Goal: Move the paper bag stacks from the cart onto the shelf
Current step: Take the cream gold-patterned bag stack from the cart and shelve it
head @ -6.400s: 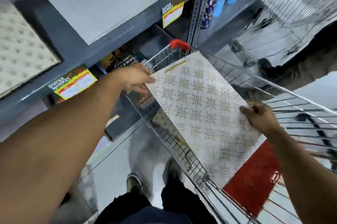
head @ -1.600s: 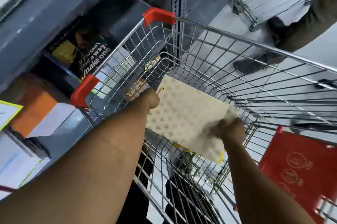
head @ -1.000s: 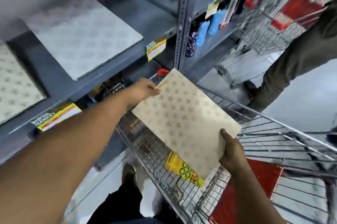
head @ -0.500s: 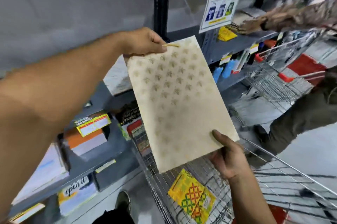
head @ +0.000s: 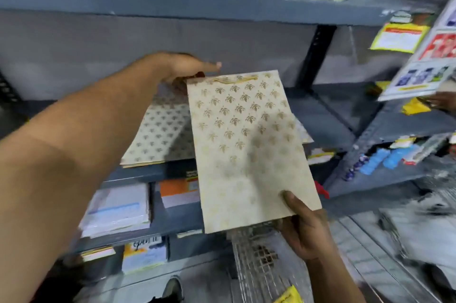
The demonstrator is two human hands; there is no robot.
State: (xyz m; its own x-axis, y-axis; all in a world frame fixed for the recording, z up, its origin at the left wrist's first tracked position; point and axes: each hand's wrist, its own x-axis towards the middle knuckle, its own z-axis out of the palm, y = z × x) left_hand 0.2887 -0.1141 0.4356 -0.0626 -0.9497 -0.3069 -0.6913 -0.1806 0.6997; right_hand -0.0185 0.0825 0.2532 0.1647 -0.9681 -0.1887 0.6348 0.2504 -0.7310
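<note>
Both hands gripping paper bag stack (head: 249,144), over shelf (head: 328,115), above cart (head: 266,270)

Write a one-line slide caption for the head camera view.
Both hands, left and right, carry a gold-patterned paper bag stack toward the grey shelf, where a matching stack already lies.

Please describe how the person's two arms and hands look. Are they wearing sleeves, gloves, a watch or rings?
Both arms are bare as far as the picture shows: no sleeve is visible on either forearm. The left hand and the right hand have no gloves. No watch, bracelet or ring can be seen on either wrist or on the visible fingers, though the picture is somewhat blurred. The nails look short and unpainted.
</note>
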